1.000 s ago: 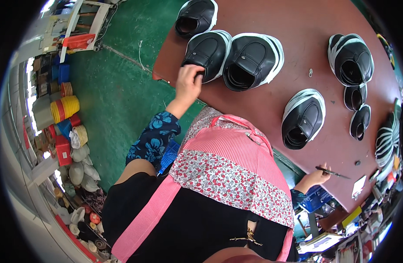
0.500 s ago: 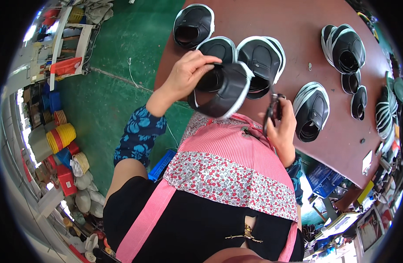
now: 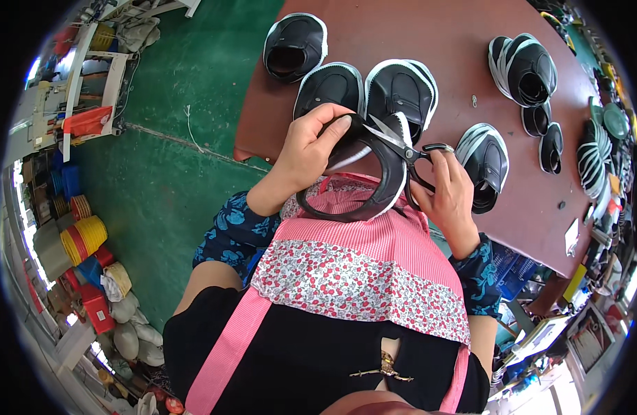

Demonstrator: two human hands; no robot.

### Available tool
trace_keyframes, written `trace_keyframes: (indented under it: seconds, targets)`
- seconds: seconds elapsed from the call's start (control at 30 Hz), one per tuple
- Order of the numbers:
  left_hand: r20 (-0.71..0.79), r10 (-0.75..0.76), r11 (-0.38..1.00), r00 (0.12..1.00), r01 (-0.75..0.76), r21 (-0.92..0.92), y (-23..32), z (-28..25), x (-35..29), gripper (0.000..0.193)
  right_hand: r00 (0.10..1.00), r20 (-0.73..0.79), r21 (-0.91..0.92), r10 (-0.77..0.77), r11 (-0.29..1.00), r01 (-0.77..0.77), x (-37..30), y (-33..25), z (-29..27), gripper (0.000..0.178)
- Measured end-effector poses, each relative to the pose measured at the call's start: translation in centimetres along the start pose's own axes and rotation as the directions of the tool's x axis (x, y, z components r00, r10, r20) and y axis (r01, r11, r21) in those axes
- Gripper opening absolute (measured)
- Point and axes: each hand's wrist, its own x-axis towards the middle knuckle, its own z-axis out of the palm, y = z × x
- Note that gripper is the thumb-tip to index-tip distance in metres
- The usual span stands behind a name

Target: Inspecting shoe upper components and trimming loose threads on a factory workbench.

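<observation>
My left hand (image 3: 297, 153) pinches a black shoe upper (image 3: 389, 181) with a white edge between thumb and fingers, above my lap. The upper hangs tilted, its large opening showing. In my right hand (image 3: 451, 198) is a pair of black-handled scissors (image 3: 409, 153), fingers through the loops. Their blades are spread and point left at the upper, beside its top part; whether they touch it I cannot tell. Just beyond my hands, black uppers with white edges lie on the table, among them one upper (image 3: 328, 88) and a stacked group (image 3: 399, 93).
The reddish-brown table (image 3: 429, 28) also carries a single upper (image 3: 295, 47) at its far left corner, stacks of uppers (image 3: 483, 158) to the right, and a bundle of white-striped pieces (image 3: 592, 162) at the right edge. A blue crate (image 3: 515, 277) stands under the table.
The upper has turned and come lower, showing its opening more. My right hand has brought the scissors up and left to it, with the blades now spread.
</observation>
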Motion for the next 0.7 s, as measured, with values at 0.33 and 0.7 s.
trace_keyframes:
  seconds: [0.33,0.7]
  targets:
    - [0.058,0.032,0.996,0.998,-0.027,-0.087,1.3,1.0,-0.8,0.021,1.0,0.013,-0.125,-0.018,0.992,0.02,-0.7,-0.5,-3.3,0.065]
    - [0.05,0.067,0.992,0.996,-0.061,-0.114,1.7,1.4,-2.2,0.022,0.996,-0.014,-0.228,-0.092,0.97,0.087,-1.1,-1.2,-4.3,0.066]
